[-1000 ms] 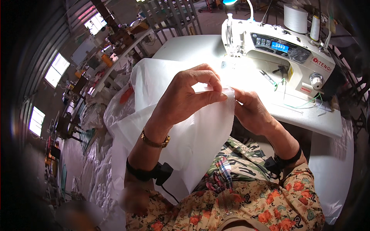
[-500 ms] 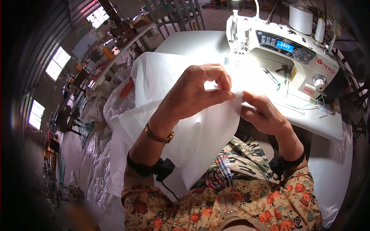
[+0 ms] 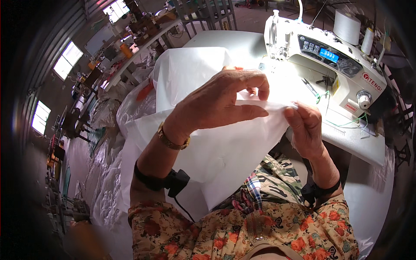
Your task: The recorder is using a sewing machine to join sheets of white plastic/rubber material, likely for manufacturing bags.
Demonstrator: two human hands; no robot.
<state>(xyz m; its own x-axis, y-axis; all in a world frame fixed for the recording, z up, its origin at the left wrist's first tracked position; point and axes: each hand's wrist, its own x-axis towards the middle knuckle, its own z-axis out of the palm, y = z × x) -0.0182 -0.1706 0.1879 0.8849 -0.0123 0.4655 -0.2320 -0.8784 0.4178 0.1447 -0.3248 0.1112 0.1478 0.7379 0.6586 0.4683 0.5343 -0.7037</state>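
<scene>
A large, thin white sheet (image 3: pixel 208 160) hangs over my lap and spreads left over the table; I cannot tell whether it is cloth or plastic. My right hand (image 3: pixel 307 128) pinches its upper right corner between thumb and fingers. Beside that corner, my left hand (image 3: pixel 225 97) is at the sheet's top edge, thumb in front and fingers curled, with a gap between thumb and index finger. The white sewing machine (image 3: pixel 320 52) stands beyond my hands at the right, its lamp lit over the needle area.
Thread snips (image 3: pixel 311 87) lie on the machine table (image 3: pixel 353 145), with green thread near them. A white thread cone (image 3: pixel 346 27) and a thinner spool (image 3: pixel 367 40) stand behind the machine. Crumpled clear plastic (image 3: pixel 102 182) heaps at the left. A grey chair (image 3: pixel 208 15) stands at the back.
My right hand has moved right and slightly up with the sheet's corner, stretching the edge. My left thumb and index finger have parted. The view has shifted slightly.
</scene>
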